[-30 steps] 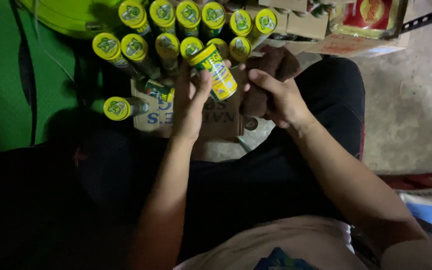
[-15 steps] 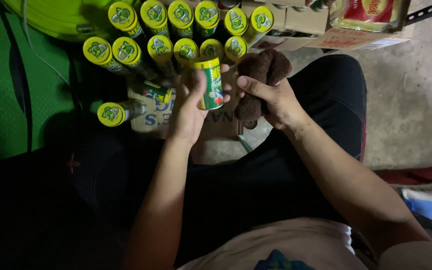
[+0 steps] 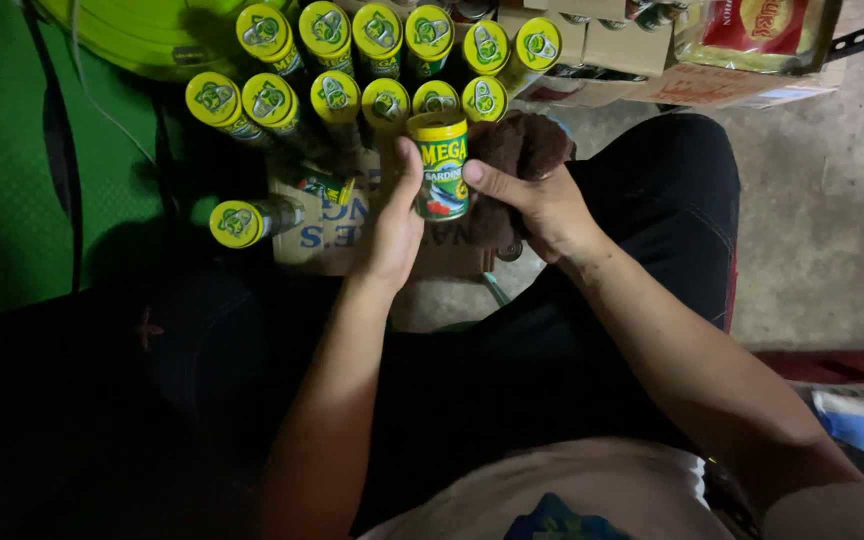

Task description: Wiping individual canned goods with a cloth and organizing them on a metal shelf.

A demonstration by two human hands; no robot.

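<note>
My left hand (image 3: pixel 392 230) holds a green and yellow tin can (image 3: pixel 439 165) upright, fingers wrapped around its left side. My right hand (image 3: pixel 542 205) grips a dark brown cloth (image 3: pixel 517 150) and presses its thumb against the can's right side. Both hands hover over a flat piece of brown cardboard (image 3: pixel 312 235) lying in front of my knees.
Several matching yellow-lidded cans (image 3: pixel 352 60) stand in rows beyond the hands; one can (image 3: pixel 247 220) lies on its side at the left. Cardboard boxes (image 3: pixel 652 60) sit at the top right, a green mat (image 3: pixel 2 180) at the left, bare concrete floor (image 3: pixel 822 200) at the right.
The can in my left hand has turned from tilted to upright, and my right hand with the cloth has closed against its side.
</note>
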